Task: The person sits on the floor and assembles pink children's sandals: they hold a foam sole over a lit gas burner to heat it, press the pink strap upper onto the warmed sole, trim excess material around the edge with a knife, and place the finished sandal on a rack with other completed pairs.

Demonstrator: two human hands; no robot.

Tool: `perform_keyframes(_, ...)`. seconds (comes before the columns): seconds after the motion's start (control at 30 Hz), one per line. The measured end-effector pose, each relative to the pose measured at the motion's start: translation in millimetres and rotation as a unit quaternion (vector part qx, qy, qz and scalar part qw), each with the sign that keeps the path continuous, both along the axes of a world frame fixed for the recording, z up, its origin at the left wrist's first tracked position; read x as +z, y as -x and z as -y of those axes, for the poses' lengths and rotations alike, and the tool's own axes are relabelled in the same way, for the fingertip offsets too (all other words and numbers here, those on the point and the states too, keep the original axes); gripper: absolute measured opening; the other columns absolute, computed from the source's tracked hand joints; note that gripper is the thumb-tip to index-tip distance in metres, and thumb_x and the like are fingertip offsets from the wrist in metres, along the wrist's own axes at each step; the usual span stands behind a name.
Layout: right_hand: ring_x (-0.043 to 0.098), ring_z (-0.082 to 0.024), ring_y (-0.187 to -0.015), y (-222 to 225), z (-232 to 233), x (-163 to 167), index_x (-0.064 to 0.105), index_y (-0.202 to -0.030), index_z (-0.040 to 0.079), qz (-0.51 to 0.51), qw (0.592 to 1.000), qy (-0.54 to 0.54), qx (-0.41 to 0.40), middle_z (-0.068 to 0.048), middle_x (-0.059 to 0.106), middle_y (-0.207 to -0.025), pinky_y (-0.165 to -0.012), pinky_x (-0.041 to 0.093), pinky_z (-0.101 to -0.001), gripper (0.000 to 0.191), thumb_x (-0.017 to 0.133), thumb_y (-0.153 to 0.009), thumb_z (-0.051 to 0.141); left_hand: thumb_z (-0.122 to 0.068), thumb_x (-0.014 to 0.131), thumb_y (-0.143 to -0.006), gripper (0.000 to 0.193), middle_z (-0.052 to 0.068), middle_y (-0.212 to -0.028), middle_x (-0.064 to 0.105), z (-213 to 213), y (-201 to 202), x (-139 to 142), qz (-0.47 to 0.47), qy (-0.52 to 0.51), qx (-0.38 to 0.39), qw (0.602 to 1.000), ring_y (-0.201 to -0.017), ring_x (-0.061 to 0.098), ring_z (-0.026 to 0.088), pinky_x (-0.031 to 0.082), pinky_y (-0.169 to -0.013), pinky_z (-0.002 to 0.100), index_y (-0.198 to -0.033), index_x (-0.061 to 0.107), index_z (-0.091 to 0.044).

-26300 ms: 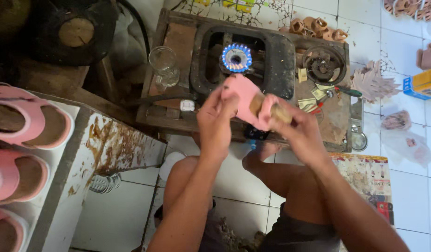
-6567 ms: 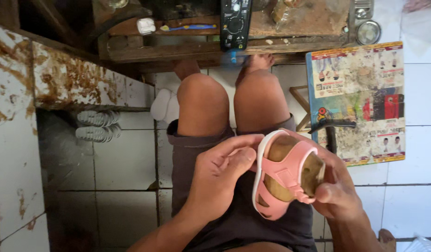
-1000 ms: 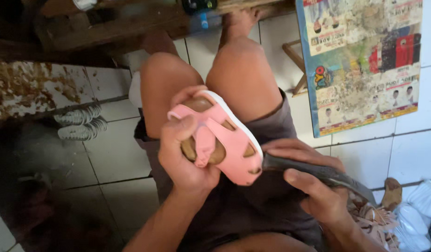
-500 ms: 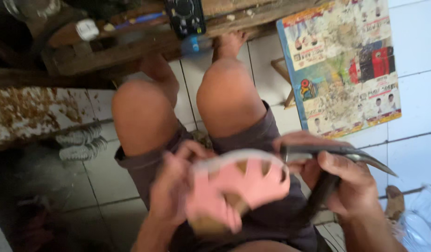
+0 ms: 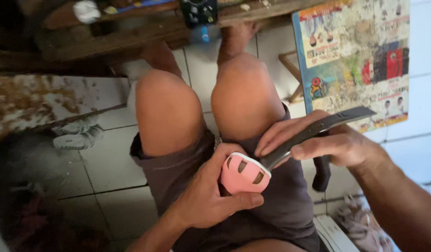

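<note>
The pink sandal is lying on the person's lap, over the dark grey shorts, turned so that one rounded end is facing up toward the camera and its long axis is running away from view, down into the palm; whether that end is toe or heel cannot be told. The left hand is wrapping around it from below, fingers and thumb closing firmly on its sides. The right hand is clamping shut on a long dark tool, whose flat metal blade is slanting from upper right down to lower left, its tip touching the sandal's pale sole edge, while a black handle is hanging below the fist. Half a second ago the sandal was lying flatter with its straps and inner sole showing and the tool was held off to the right, apart from it; now it is standing on end and the blade is meeting it. The sandal is looking smooth and rubbery, with oval cut-outs along its upper. A worn printed poster is leaning on white floor tiles beside the bare knees, and a rough wooden bench is crossing the top.
</note>
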State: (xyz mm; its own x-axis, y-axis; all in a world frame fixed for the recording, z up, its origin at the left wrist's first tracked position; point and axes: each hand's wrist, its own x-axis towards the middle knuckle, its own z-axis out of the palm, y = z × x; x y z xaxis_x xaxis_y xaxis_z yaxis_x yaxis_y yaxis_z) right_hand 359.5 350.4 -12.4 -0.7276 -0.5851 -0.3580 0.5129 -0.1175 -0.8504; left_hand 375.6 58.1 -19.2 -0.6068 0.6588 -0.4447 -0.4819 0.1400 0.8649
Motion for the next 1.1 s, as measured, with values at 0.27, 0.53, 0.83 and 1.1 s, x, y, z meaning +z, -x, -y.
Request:
perform_keyframes(0.27, 0.074, -0.027, -0.108, 34.8, 0.3, 12.7, 0.080, -0.110, -0.004, 0.046, 0.988, -0.026, 0.144, -0.018, 0.079, -0.117, -0.092, 0.056, -0.0378, 0.033, 0.077, -0.083, 0.015, -0.025, 0.090, -0.081, 0.056, 0.014, -0.103, 0.059, -5.2, 1.0, -10.2, -0.204, 0.015, -0.034, 0.978, -0.091, 0.063, 0.030, 0.051, -0.077, 0.037, -0.120, 0.056, -0.005)
perform_keyframes(0.53, 0.072, -0.032, -0.112, 47.5, 15.4, 17.2, 0.078, -0.111, -0.007, 0.050, 0.998, 0.014, 0.046, -0.022, 0.077, -0.118, -0.100, 0.054, -0.0417, 0.034, 0.077, -0.081, 0.010, -0.015, 0.083, -0.088, 0.050, 0.013, -0.108, 0.066, 2.1, 14.6, -0.6, 0.211, -0.148, 0.066, 0.964, -0.090, 0.064, 0.018, 0.054, -0.077, 0.034, -0.124, 0.049, -0.004)
perform_keyframes(0.83, 0.075, -0.036, -0.110, 26.5, 32.5, 26.4, 0.080, -0.106, -0.007, 0.022, 0.993, -0.108, -0.052, -0.024, 0.075, -0.115, -0.097, 0.058, -0.0441, 0.032, 0.074, -0.077, 0.006, -0.013, 0.070, -0.087, 0.052, 0.010, -0.113, 0.061, 6.6, 24.9, -4.7, 0.356, -0.174, 0.145, 0.907, -0.102, 0.062, 0.015, 0.053, -0.087, 0.030, -0.131, 0.045, -0.001)
perform_keyframes(1.1, 0.075, -0.036, -0.111, -30.9, 44.7, 35.6, 0.081, -0.107, -0.007, 0.056, 0.966, -0.189, -0.169, -0.024, 0.073, -0.118, -0.099, 0.056, -0.0430, 0.032, 0.074, -0.077, 0.003, -0.017, 0.065, -0.089, 0.052, 0.011, -0.113, 0.060, -2.0, 22.2, -4.8, 0.416, -0.231, 0.239, 0.846, -0.103, 0.064, 0.018, 0.054, -0.088, 0.032, -0.134, 0.047, 0.000)
